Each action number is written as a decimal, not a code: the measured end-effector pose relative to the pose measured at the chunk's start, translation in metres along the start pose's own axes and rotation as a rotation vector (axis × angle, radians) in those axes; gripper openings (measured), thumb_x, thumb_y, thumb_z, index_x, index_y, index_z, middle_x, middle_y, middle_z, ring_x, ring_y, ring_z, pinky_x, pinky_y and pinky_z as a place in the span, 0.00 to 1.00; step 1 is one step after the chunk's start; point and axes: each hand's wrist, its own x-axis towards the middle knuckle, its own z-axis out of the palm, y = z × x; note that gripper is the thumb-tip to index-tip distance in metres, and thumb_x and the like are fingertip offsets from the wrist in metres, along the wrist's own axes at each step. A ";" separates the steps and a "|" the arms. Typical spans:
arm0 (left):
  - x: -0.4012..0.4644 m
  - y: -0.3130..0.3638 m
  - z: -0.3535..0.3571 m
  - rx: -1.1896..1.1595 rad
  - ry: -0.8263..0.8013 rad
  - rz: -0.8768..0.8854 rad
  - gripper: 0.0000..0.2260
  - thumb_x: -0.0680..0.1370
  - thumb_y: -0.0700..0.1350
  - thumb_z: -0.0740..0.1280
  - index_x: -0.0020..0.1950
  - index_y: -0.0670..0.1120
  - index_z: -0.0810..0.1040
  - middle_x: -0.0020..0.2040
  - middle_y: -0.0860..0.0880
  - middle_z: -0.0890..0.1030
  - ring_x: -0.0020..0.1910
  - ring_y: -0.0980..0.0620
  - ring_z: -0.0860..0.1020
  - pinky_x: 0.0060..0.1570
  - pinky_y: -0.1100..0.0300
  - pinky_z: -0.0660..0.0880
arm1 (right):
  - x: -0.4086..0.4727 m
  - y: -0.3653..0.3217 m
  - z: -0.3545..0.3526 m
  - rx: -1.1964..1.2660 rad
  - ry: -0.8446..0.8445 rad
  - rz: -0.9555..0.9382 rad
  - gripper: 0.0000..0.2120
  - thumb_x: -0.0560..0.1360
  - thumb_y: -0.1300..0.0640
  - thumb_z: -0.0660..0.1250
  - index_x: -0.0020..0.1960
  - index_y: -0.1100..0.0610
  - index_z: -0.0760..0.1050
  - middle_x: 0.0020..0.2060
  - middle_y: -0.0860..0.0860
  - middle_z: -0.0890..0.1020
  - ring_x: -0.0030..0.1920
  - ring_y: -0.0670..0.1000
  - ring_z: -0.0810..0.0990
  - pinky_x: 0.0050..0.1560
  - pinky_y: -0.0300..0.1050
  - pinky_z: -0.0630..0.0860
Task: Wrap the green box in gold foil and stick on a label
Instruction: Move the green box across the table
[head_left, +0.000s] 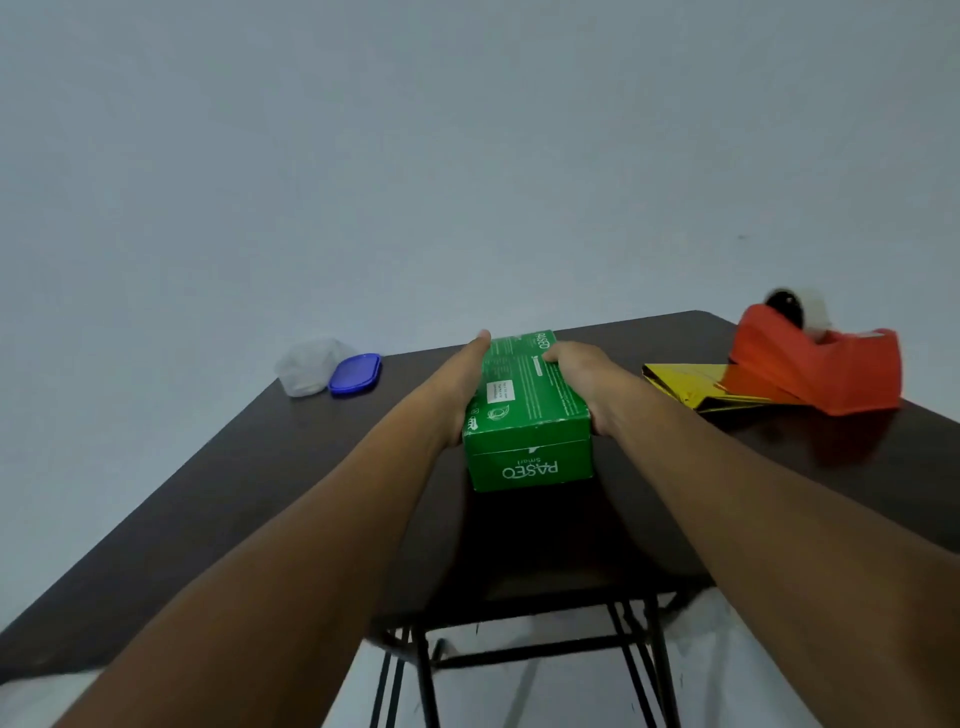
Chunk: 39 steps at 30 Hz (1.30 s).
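**Both hands on the green box, foil waiting to the right**

The green box (527, 415), a cardboard tissue carton with white "PASEO" lettering on the end nearest the camera, lies lengthwise on the dark brown table (260, 467), roughly midway across it and pointing away from the person. Its top face carries fine white print and a small white panel.

The left hand (465, 376) lies along the box's left long side, fingers stretched out straight and flat against the cardboard, the fingertips reaching the far end. The right hand (582, 376) holds the opposite side: its thumb curls over onto the top face near the far end while the palm presses the right wall; the remaining fingers are hidden behind the box. Both bare forearms run in from the bottom corners of the view.

To the right, well apart from the box, a folded sheet of gold foil (691, 384) lies flat on the table. An orange-red tape dispenser (826, 364) with a roll of clear tape sits on the foil's right part.

At the far left of the table stands a clear plastic container (304, 366), with its blue lid (355, 374) just beside it.

A pale grey wall (467, 156) rises behind the table.
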 end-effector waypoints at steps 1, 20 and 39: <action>-0.016 -0.002 -0.003 0.010 0.012 -0.005 0.22 0.83 0.61 0.60 0.57 0.43 0.80 0.43 0.41 0.87 0.38 0.43 0.86 0.38 0.51 0.84 | -0.018 0.000 0.001 -0.003 0.012 0.008 0.11 0.80 0.54 0.59 0.54 0.60 0.76 0.51 0.58 0.83 0.47 0.58 0.82 0.60 0.59 0.80; 0.131 0.043 -0.036 0.114 0.115 -0.064 0.15 0.84 0.49 0.62 0.64 0.39 0.76 0.35 0.43 0.85 0.29 0.47 0.84 0.25 0.57 0.79 | 0.139 -0.032 0.038 0.015 -0.053 0.060 0.12 0.81 0.58 0.55 0.53 0.62 0.76 0.43 0.57 0.83 0.39 0.56 0.83 0.47 0.51 0.83; -0.024 0.039 -0.286 0.907 0.452 -0.129 0.33 0.81 0.66 0.59 0.72 0.39 0.72 0.66 0.38 0.78 0.60 0.39 0.80 0.66 0.44 0.73 | 0.008 -0.009 0.321 0.136 -0.156 0.030 0.27 0.75 0.60 0.54 0.74 0.57 0.65 0.63 0.59 0.78 0.54 0.61 0.83 0.55 0.60 0.82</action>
